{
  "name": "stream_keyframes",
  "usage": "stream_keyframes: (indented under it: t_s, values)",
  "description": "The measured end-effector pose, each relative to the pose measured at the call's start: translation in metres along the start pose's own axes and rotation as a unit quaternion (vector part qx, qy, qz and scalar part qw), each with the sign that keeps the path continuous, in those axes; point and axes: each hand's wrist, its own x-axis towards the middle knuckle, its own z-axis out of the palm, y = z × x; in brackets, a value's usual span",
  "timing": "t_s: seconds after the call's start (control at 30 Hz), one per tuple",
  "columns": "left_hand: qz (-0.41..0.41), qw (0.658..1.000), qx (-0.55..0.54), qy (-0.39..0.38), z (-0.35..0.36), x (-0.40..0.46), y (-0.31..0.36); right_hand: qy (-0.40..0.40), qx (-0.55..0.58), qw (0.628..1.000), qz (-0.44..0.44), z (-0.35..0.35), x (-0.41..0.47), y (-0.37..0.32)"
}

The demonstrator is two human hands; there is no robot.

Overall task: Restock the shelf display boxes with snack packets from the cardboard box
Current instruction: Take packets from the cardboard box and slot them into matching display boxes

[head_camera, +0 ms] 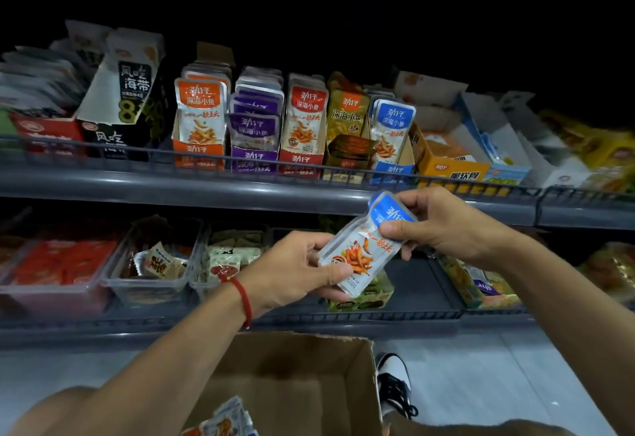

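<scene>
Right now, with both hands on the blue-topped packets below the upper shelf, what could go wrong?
1. The left hand and right hand pinch a small stack of blue-topped snack packets; one could slip out and fall.
2. The blue display box already holds upright packets; pushing more in might topple them.
3. The gold display box is adjacent, so the packets could land there instead.

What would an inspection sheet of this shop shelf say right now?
Surface: grey upper shelf carrying rows of display boxes.
Job's things: blue-topped packets held in front of the shelf; blue display box part filled; cardboard box below, packets inside.
Clutter: clear tubs of mixed snacks on the lower shelf.
Hands: left hand and right hand both grip the packets.
Cables: nothing seen.
Surroundings: pale floor, one shoe.
</scene>
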Motion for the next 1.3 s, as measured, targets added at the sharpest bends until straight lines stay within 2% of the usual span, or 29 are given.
stream_keyframes:
  t_s: [0.1,0.2,0.33,0.43,0.63,0.83,0.97,1.07,1.2,1.3]
  values:
    - [0.000,1.000,0.006,0.016,-0.004,0.004,-0.002,0.023,-0.041,0.999,0.008,-0.016,0.000,-0.005]
    - [-0.009,0.997,0.041,0.068,-0.013,0.007,-0.002,0.096,-0.120,0.988,-0.011,-0.046,0.001,-0.020]
    - [-0.025,0.988,0.104,0.107,-0.022,0.003,-0.001,0.233,-0.263,0.934,-0.056,-0.091,0.019,-0.045]
    - [-0.040,0.986,0.120,0.112,-0.024,0.004,0.000,0.283,-0.305,0.907,-0.068,-0.116,0.042,-0.055]
    - [-0.057,0.980,0.145,0.120,-0.028,0.013,0.001,0.276,-0.336,0.899,-0.047,-0.135,0.086,-0.056]
    - [-0.073,0.974,0.174,0.121,-0.032,0.015,0.000,0.237,-0.381,0.893,-0.041,-0.134,0.119,-0.046]
    - [-0.084,0.973,0.182,0.113,-0.028,0.016,-0.002,0.230,-0.463,0.856,-0.026,-0.133,0.136,-0.038]
    - [-0.089,0.973,0.183,0.112,-0.028,0.015,-0.002,0.210,-0.468,0.858,-0.007,-0.133,0.137,-0.041]
    - [-0.091,0.971,0.189,0.115,-0.028,0.013,-0.001,0.190,-0.519,0.833,-0.014,-0.122,0.138,-0.041]
    - [-0.089,0.970,0.191,0.119,-0.027,0.012,0.000,0.196,-0.519,0.832,-0.009,-0.113,0.139,-0.033]
